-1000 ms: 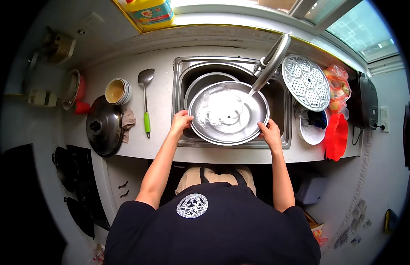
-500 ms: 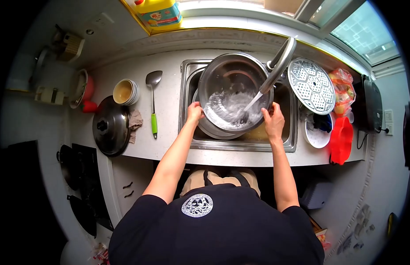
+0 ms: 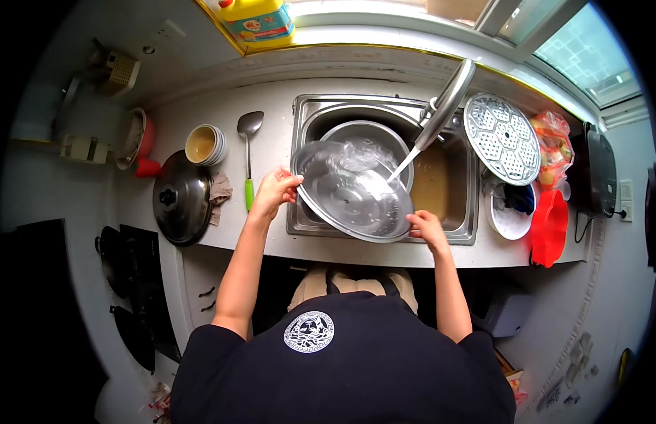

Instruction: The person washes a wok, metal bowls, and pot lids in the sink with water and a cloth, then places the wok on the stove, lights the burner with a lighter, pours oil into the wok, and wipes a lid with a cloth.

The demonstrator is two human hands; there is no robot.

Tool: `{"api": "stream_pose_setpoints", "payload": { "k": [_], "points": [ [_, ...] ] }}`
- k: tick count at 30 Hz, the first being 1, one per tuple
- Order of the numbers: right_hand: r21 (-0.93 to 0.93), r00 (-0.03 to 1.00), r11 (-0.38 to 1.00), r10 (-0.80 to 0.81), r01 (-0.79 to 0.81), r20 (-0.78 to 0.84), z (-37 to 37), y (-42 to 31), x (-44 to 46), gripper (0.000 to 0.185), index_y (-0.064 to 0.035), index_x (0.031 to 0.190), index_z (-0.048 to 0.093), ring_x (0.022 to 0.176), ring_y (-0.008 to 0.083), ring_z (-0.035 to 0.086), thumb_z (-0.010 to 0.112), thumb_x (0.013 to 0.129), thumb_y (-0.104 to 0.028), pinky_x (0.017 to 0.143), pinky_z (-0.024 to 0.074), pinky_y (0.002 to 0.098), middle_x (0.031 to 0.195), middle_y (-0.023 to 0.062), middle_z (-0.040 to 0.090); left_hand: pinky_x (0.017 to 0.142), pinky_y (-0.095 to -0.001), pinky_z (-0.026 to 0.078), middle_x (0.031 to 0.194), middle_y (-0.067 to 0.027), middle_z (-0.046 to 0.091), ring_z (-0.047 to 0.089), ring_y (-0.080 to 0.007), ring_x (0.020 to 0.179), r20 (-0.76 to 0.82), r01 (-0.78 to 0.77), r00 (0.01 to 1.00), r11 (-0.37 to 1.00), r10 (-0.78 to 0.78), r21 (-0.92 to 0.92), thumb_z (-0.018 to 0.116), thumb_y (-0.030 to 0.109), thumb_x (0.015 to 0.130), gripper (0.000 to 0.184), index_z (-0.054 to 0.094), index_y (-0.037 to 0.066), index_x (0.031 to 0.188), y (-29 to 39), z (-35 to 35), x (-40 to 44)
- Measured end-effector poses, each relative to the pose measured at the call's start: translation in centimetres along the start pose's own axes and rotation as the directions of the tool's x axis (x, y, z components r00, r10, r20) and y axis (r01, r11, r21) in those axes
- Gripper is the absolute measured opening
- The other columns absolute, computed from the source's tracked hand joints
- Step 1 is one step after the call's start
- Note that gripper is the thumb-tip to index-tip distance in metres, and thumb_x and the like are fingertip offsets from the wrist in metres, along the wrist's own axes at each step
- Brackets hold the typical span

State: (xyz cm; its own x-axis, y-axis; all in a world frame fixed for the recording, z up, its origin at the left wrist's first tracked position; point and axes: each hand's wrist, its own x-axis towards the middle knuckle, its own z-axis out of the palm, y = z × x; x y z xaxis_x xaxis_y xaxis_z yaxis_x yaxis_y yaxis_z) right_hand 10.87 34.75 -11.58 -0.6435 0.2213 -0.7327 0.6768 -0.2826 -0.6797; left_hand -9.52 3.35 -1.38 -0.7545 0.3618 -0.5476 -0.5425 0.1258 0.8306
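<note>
Over the sink (image 3: 294, 220), my left hand (image 3: 275, 191) grips the left rim of a metal basin (image 3: 349, 203). On the opposite side, my right hand (image 3: 427, 227) holds the rim with its fingers. The basin is tilted away from me, with splashing water sliding toward its far side. A stream from the faucet (image 3: 449, 102) strikes inside it. Beneath and behind it, a second metal vessel (image 3: 374, 127) sits in the sink bowl, partly covered by the held basin.
Left of the sink lie a green-handled spatula (image 3: 249, 152), stacked bowls (image 3: 202, 144), a dark pot lid (image 3: 180, 201) and a cloth (image 3: 220, 194). On the right are a perforated steamer plate (image 3: 502, 138), a white bowl (image 3: 509, 220) and a red tray (image 3: 550, 227).
The basin has moved left and toward me and tipped away, uncovering the vessel below. My left hand shifted left; my right hand came lower and nearer.
</note>
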Motion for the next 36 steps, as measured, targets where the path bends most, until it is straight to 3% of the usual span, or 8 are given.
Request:
{"api": "stream_pose_setpoints", "payload": {
  "k": [3, 8, 13, 15, 24, 31, 33, 36],
  "points": [
    [-0.003, 0.986, 1.000, 0.029, -0.029, 0.163, 3.3, 2.3, 3.2, 0.026, 0.0010, 0.090, 0.056, 0.066, 0.0120, 0.056, 0.066, 0.076, -0.018, 0.055, 0.0485, 0.0245, 0.077, 0.0049, 0.058, 0.048, -0.0197, 0.043, 0.065, -0.0006, 0.053, 0.050, -0.0066, 0.053, 0.017, -0.216, 0.976, 0.954, 0.218, 0.207, 0.066, 0.011, 0.075, 0.019, 0.049, 0.005, 0.082, 3.3, 1.2, -2.8],
    [-0.084, 0.919, 0.920, -0.388, 0.382, -0.074, 6.3, 2.7, 10.9, 0.030, 0.0014, 0.091, 0.052, 0.068, 0.0147, 0.057, 0.069, 0.070, -0.011, 0.048, 0.0503, 0.0268, 0.079, 0.0074, 0.055, 0.060, -0.0226, 0.045, 0.072, -0.0013, 0.054, 0.054, -0.0098, 0.064, -0.002, -0.422, 0.852, 0.690, 0.523, 0.588, 0.065, 0.005, 0.071, 0.017, 0.054, 0.003, 0.084, 2.6, 0.6, -3.6],
    [0.066, 0.929, 0.964, -0.230, 0.259, -0.289, 4.1, -0.9, 12.7, 0.021, -0.0010, 0.090, 0.047, 0.071, 0.0192, 0.060, 0.061, 0.074, -0.001, 0.054, 0.0548, 0.0300, 0.083, 0.0070, 0.053, 0.060, -0.0285, 0.046, 0.074, -0.0077, 0.051, 0.056, -0.0173, 0.068, 0.042, -0.465, 0.773, 0.519, 0.633, 0.718, 0.063, -0.001, 0.067, 0.020, 0.053, 0.000, 0.083, -2.5, 0.2, 1.8],
    [0.150, 0.926, 0.944, -0.242, 0.294, -0.291, 2.2, -0.5, 12.8, 0.018, -0.0014, 0.092, 0.050, 0.063, 0.0190, 0.061, 0.058, 0.076, -0.002, 0.053, 0.0543, 0.0299, 0.080, 0.0090, 0.058, 0.059, -0.0357, 0.043, 0.073, -0.0121, 0.050, 0.053, -0.0286, 0.067, 0.086, -0.480, 0.735, 0.425, 0.673, 0.768, 0.061, -0.002, 0.064, 0.022, 0.051, 0.002, 0.083, -4.3, 0.8, 3.7],
    [0.488, 0.894, 0.806, -0.107, 0.334, -0.434, -4.1, 4.4, 13.3, 0.017, -0.0001, 0.091, 0.057, 0.070, 0.0208, 0.061, 0.062, 0.076, -0.006, 0.059, 0.0539, 0.0301, 0.084, 0.0086, 0.060, 0.061, -0.0415, 0.043, 0.079, -0.0132, 0.051, 0.053, -0.0355, 0.074, 0.217, -0.633, 0.584, 0.272, 0.782, 0.724, 0.055, -0.002, 0.073, 0.014, 0.050, 0.005, 0.083, -4.8, 6.2, 9.0],
    [0.408, 0.750, 0.729, -0.216, 0.550, -0.625, -8.5, 3.6, 10.1, 0.013, -0.0019, 0.088, 0.057, 0.063, 0.0174, 0.058, 0.062, 0.077, -0.007, 0.056, 0.0521, 0.0294, 0.079, 0.0044, 0.058, 0.060, -0.0410, 0.047, 0.083, -0.0123, 0.055, 0.057, -0.0342, 0.074, 0.251, -0.692, 0.486, 0.193, 0.837, 0.695, 0.056, 0.002, 0.076, 0.015, 0.053, 0.008, 0.089, -3.4, 11.2, 12.6],
    [0.154, 0.624, 0.737, -0.418, 0.658, -0.660, -9.7, 3.7, 9.0, 0.007, -0.0018, 0.084, 0.059, 0.058, 0.0140, 0.055, 0.062, 0.078, -0.005, 0.049, 0.0480, 0.0258, 0.073, 0.0026, 0.058, 0.059, -0.0411, 0.047, 0.084, -0.0115, 0.056, 0.057, -0.0337, 0.073, 0.251, -0.680, 0.507, 0.203, 0.825, 0.705, 0.056, 0.006, 0.077, 0.012, 0.054, 0.009, 0.089, -4.0, 12.3, 13.5],
    [0.155, 0.565, 0.716, -0.378, 0.681, -0.733, -10.1, 3.2, 8.3, 0.007, -0.0013, 0.084, 0.060, 0.057, 0.0110, 0.051, 0.061, 0.079, -0.007, 0.050, 0.0450, 0.0246, 0.070, 0.0019, 0.056, 0.062, -0.0384, 0.047, 0.081, -0.0106, 0.059, 0.058, -0.0316, 0.073, 0.167, -0.748, 0.458, 0.276, 0.873, 0.603, 0.055, 0.006, 0.076, 0.009, 0.058, 0.009, 0.085, -4.7, 13.3, 14.4]
  ]
}}
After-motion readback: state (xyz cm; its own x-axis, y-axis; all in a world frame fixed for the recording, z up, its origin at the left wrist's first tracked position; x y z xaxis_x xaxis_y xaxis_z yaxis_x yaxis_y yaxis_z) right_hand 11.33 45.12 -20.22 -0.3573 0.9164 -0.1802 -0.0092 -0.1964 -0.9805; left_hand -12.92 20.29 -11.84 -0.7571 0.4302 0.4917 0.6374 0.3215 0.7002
